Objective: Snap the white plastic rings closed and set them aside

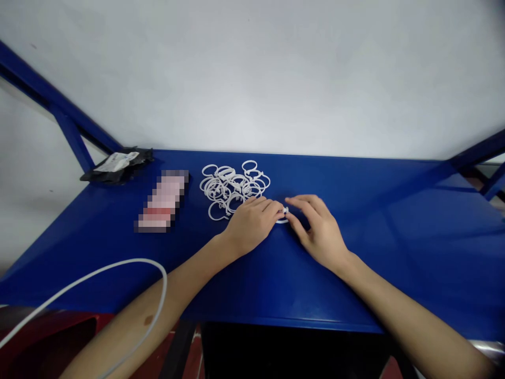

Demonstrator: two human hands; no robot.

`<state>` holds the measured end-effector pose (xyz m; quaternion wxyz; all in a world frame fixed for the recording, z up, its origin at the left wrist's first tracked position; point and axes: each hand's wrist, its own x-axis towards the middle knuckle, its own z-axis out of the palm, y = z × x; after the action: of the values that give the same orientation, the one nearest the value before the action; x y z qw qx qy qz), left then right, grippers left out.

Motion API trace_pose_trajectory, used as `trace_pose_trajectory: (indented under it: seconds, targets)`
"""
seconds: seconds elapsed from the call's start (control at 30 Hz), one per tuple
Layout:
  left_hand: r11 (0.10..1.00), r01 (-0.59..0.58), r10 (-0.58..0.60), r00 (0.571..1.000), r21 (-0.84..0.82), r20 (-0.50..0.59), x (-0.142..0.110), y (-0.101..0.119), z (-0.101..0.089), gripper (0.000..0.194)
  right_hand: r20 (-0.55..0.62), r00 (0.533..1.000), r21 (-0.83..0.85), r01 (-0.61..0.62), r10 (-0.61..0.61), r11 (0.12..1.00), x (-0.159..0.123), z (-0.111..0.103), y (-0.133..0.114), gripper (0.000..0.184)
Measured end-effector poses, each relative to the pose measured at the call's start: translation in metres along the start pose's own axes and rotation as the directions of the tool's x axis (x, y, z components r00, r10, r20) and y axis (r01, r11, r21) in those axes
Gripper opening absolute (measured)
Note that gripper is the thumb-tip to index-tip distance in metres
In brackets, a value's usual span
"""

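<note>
White ring [282,221]: it sits in the pinch of my left hand [252,223], fingers together, at or just above the blue table [394,237]. My right hand [323,231] has finger and thumb parted around its small clasp [286,210]; whether they touch it, I cannot tell. The biggest risk, as I judge it, is a loose pinch letting the ring twist away; a lesser one is my right fingertips slipping off so tiny a clasp. A white cable [138,259] loops across my left arm [193,271] and might snag. Just beyond my left knuckles lies the pile of rings [239,183], partly hidden; strays could hook on. Farther left are a black packet [120,162] and a pixelated pink item [163,197], clear of my grip.
</note>
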<state>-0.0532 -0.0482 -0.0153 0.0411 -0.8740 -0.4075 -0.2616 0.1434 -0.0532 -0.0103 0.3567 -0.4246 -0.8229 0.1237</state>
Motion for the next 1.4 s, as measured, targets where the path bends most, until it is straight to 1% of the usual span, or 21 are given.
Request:
trace_pose_trajectory:
  seconds: [0.07,0.1,0.13,0.2,0.27,0.33,0.4,0.47,0.53,0.6,0.77,0.87,1.07,1.17,1.3,1.33,1.4]
  targets:
    - [0.997,-0.011,0.012,1.0,0.076,-0.012,0.003,0.002,0.003,0.023,-0.089,0.994,-0.11,0.05,-0.06,0.993,-0.001,0.0,-0.01,0.035]
    - [0.993,-0.025,0.028,0.999,0.116,-0.024,0.005,0.003,0.005,0.023,-0.097,0.989,-0.132,0.097,-0.11,0.987,-0.002,0.0,-0.016,0.039]
    - [0.988,-0.039,0.044,0.998,0.149,-0.035,0.007,0.004,0.007,0.022,-0.08,0.984,-0.129,0.149,-0.16,0.98,-0.003,0.001,-0.024,0.041]
    - [0.979,-0.049,0.059,0.997,0.2,-0.045,0.01,0.006,0.012,0.022,-0.012,0.969,-0.07,0.245,-0.247,0.967,-0.007,0.003,-0.039,0.044]
    - [0.973,-0.041,0.05,0.998,0.225,-0.033,0.012,0.009,0.016,0.022,0.053,0.954,-0.015,0.298,-0.297,0.955,-0.01,0.007,-0.053,0.05]
    - [0.971,-0.032,0.035,0.999,0.238,-0.006,0.014,0.011,0.02,0.021,0.112,0.942,0.01,0.317,-0.316,0.948,-0.013,0.014,-0.063,0.057]
    - [0.968,-0.026,0.025,1.0,0.251,0.005,0.014,0.012,0.021,0.021,0.168,0.939,0.014,0.303,-0.301,0.953,-0.015,0.021,-0.071,0.064]
    - [0.962,-0.012,0.01,1.0,0.274,0.009,0.015,0.013,0.022,0.023,0.195,0.95,0.011,0.248,-0.246,0.969,-0.016,0.029,-0.075,0.07]
    - [0.958,-0.009,0.002,1.0,0.288,0.026,0.015,0.014,0.022,0.025,0.186,0.966,0.002,0.185,-0.182,0.983,-0.017,0.035,-0.078,0.071]
    - [0.958,-0.007,-0.005,0.999,0.288,0.044,0.015,0.014,0.02,0.026,0.165,0.975,-0.012,0.152,-0.148,0.988,-0.017,0.04,-0.079,0.067]
    - [0.961,0.017,-0.04,0.996,0.277,0.078,0.015,0.018,0.016,0.024,0.155,0.978,-0.028,0.145,-0.139,0.989,-0.018,0.043,-0.079,0.056]
    - [0.966,0.004,-0.032,0.994,0.257,0.105,0.014,0.018,0.014,0.023,0.165,0.978,-0.011,0.129,-0.125,0.992,-0.017,0.041,-0.08,0.049]
    - [0.968,0.003,-0.03,0.995,0.252,0.1,0.013,0.017,0.015,0.022,0.197,0.972,0.007,0.129,-0.128,0.992,-0.017,0.038,-0.081,0.038]
    - [0.968,-0.004,-0.026,0.993,0.252,0.115,0.014,0.016,0.015,0.023,0.185,0.975,0.011,0.121,-0.121,0.993,-0.018,0.039,-0.081,0.04]
    - [0.973,0.003,-0.03,0.993,0.231,0.115,0.015,0.017,0.015,0.024,0.167,0.979,-0.008,0.119,-0.116,0.993,-0.018,0.041,-0.079,0.056]
    - [0.974,0.008,-0.035,0.993,0.227,0.113,0.014,0.018,0.015,0.023,0.168,0.979,-0.013,0.123,-0.119,0.992,-0.018,0.041,-0.079,0.057]
    - [0.973,0.026,-0.051,0.993,0.231,0.102,0.014,0.02,0.014,0.022,0.172,0.978,-0.016,0.126,-0.121,0.992,-0.018,0.042,-0.08,0.055]
